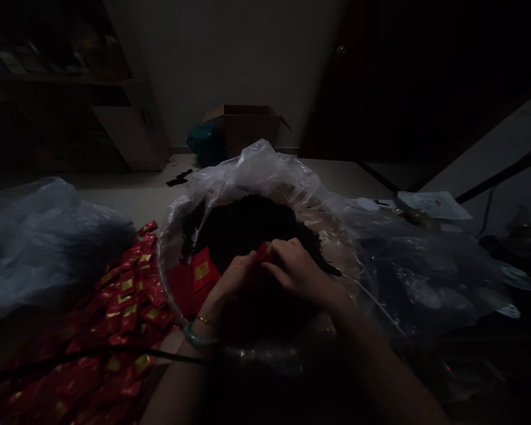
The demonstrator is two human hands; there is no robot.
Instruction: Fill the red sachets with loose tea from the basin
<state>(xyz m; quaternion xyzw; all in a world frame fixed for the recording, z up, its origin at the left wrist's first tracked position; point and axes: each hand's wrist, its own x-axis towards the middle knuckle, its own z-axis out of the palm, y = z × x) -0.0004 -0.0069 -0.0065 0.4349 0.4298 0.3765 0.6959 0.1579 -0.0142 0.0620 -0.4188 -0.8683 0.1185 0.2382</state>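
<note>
In the dim head view, my left hand (232, 277) and my right hand (294, 265) meet over a wide round container lined with clear plastic (261, 162). A small red packet (262, 252) is pinched between them, mostly hidden by my fingers. Beneath and behind my hands lies a heap of dark, loose, leaf-like material (248, 221), perhaps tea leaves. Left of my left hand, flat red packets with gold labels (202, 270) are stacked inside the container's edge. A green bangle (199, 336) and a thin gold bracelet circle my left wrist.
Many red and gold packets (128, 289) are piled at the left, beside a large translucent plastic bag (39, 242). Clear plastic (425, 277) covers things at the right. A cable (92, 353) crosses the lower left. An open cardboard box (252, 130) stands by the wall.
</note>
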